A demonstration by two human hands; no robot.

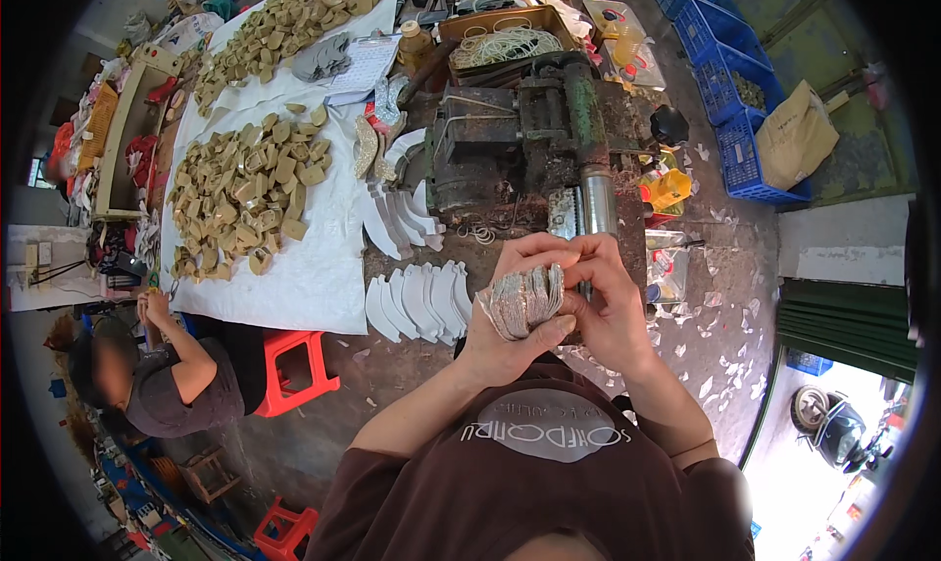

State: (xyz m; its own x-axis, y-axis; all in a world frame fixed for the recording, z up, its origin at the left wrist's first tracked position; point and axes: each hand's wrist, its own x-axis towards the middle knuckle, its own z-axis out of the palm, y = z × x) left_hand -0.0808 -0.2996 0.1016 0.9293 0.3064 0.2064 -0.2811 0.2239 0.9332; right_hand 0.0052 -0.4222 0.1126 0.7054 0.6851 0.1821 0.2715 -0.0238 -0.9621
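Note:
My left hand is wrapped round a stack of thin, glittery silver pieces, their edges facing up. From the other side my right hand has bent fingers pressed together at the right edge of the stack, and its fingertips are partly hidden. Just beyond both hands is a worn, dark green machine with a bright metal cylinder. Left of my hands, white curved pieces lie in an overlapping row at the table's front. More white curved pieces and glittery ones lie behind them.
Piles of small olive-brown blocks cover a white sheet on the left. A person sits beside a red stool there. Blue crates stand at the right, and white scraps litter the floor.

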